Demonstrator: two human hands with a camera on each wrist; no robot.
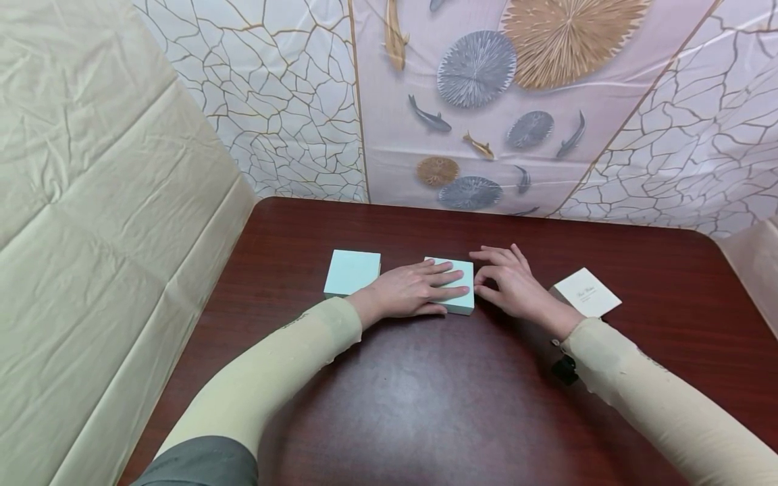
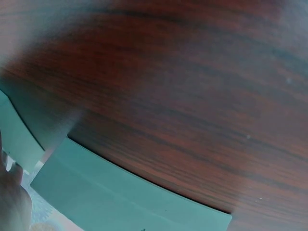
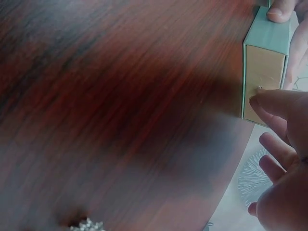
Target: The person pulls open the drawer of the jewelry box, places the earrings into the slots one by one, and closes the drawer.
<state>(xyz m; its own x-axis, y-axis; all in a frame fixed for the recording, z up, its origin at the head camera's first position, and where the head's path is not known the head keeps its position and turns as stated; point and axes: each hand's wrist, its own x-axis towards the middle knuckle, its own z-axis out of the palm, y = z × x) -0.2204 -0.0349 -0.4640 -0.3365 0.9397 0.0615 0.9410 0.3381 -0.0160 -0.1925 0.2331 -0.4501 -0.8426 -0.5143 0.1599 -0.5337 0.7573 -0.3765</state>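
Note:
A mint-green drawer box (image 1: 459,307) lies in the middle of the table. My left hand (image 1: 419,287) rests flat across its top, fingers spread, with the thumb along the near side. From the right, my right hand (image 1: 510,283) meets the box's tan end face (image 3: 264,67). Its thumb and index finger pinch at a small pull (image 3: 260,88) on that face, mostly covered by the fingertips. The other fingers stand away from the box. A second mint-green box (image 1: 352,271) sits left of my left hand, near the wrist.
On the right, a white box with printed lettering (image 1: 586,291) stands beyond my right wrist. A small black item (image 1: 565,370) lies beneath the right forearm, and a sparkly silver item (image 3: 87,225) shows in the right wrist view. A patterned cloth (image 1: 292,101) hangs behind the dark wooden table (image 1: 389,405).

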